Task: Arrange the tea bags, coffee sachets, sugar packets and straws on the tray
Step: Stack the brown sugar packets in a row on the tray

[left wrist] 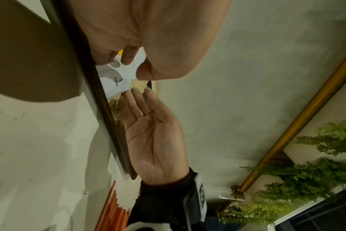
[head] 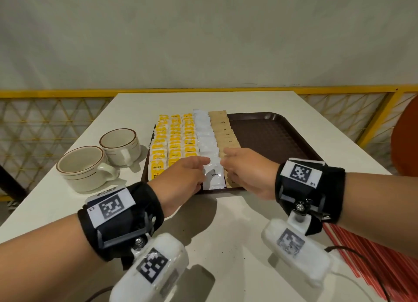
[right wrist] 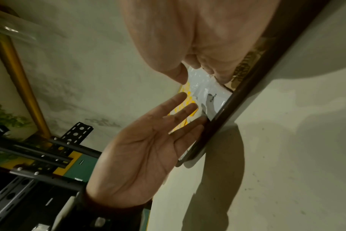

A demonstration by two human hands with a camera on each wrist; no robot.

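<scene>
A brown tray [head: 267, 134] holds three columns of yellow tea bags [head: 174, 141], one column of white coffee sachets [head: 204, 132] and one of tan sugar packets [head: 225, 134]. The nearest coffee sachet [head: 213, 177] [left wrist: 113, 81] [right wrist: 215, 100] lies at the tray's front edge. My left hand [head: 199, 166] touches its left side with straight fingers. My right hand [head: 233, 161] touches its right side, fingers straight over the sugar packets. Neither hand grips anything. Red straws [head: 362, 256] [left wrist: 113, 211] lie on the table at the near right, off the tray.
Two cream cups [head: 83, 166] [head: 121, 143] stand on the white table left of the tray. The tray's right half is bare. An orange chair [head: 404, 139] stands at the right, and a yellow railing [head: 56, 93] runs behind the table.
</scene>
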